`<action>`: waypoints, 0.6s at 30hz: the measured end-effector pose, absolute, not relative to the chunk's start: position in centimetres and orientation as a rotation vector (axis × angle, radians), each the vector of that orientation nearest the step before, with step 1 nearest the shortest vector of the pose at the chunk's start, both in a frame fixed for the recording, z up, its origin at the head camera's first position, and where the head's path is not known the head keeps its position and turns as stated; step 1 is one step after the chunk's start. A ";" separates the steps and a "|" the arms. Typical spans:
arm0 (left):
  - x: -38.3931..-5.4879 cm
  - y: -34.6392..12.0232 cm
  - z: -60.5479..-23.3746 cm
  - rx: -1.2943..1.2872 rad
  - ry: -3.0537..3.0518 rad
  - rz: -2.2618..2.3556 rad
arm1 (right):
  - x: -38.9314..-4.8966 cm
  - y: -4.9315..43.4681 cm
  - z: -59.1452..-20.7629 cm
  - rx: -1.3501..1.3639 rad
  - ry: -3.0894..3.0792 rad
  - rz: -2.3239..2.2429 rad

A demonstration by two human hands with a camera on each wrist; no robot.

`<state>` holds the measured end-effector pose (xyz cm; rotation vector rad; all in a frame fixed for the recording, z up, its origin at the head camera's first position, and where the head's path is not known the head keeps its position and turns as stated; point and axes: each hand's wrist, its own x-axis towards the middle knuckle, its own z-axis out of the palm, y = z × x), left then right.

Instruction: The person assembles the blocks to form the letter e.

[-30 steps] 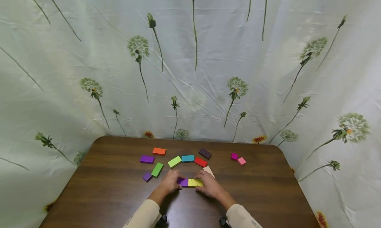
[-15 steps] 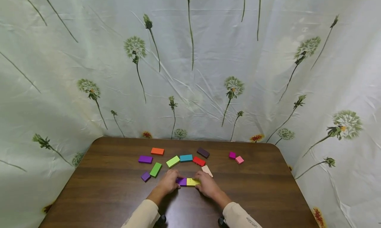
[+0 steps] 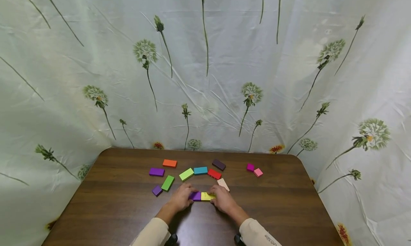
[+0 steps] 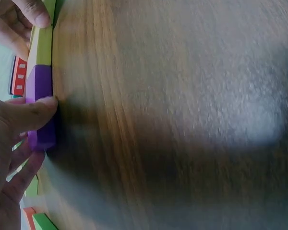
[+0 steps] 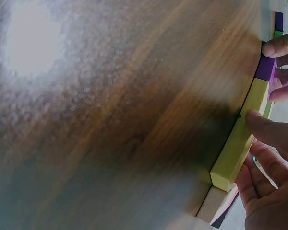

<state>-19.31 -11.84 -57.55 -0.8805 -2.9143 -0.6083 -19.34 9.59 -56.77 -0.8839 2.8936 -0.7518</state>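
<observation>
A purple block (image 3: 196, 196) and a yellow block (image 3: 206, 196) lie end to end on the table, their short faces meeting. My left hand (image 3: 181, 197) holds the purple block, thumb on its near side and fingers behind. On the yellow block my right hand (image 3: 223, 199) has the same kind of grip, thumb along the near face, as the right wrist view shows. Just behind the right hand is a cream block (image 3: 223, 184). In the left wrist view the purple block (image 4: 41, 91) sits flat, flush against the yellow one (image 4: 42, 45).
Behind the hands lie lime (image 3: 186, 174), teal (image 3: 200, 170), red (image 3: 214, 174) and dark brown (image 3: 219, 164) blocks. Green (image 3: 168, 183), orange (image 3: 170, 163) and two purple blocks are to the left. Magenta (image 3: 250, 167) and pink (image 3: 258, 172) pieces sit right. A floral curtain (image 3: 205, 96) hangs behind the table (image 3: 282, 203).
The head view has shifted slightly, moving the whole scene a little left in the picture. Both hands keep their hold, and the blocks stay as they were.
</observation>
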 end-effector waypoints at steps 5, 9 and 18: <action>-19.4 -12.4 -57.5 -0.879 -2.904 -0.750 | -19.4 9.8 -56.8 -0.857 2.883 -0.763; -20.1 -13.2 -57.6 -0.729 -2.859 -0.861 | -19.5 9.9 -56.9 -0.871 2.881 -0.793; -23.5 -14.3 -56.7 -0.344 -2.838 -0.907 | -19.3 9.6 -57.1 -0.889 2.883 -0.805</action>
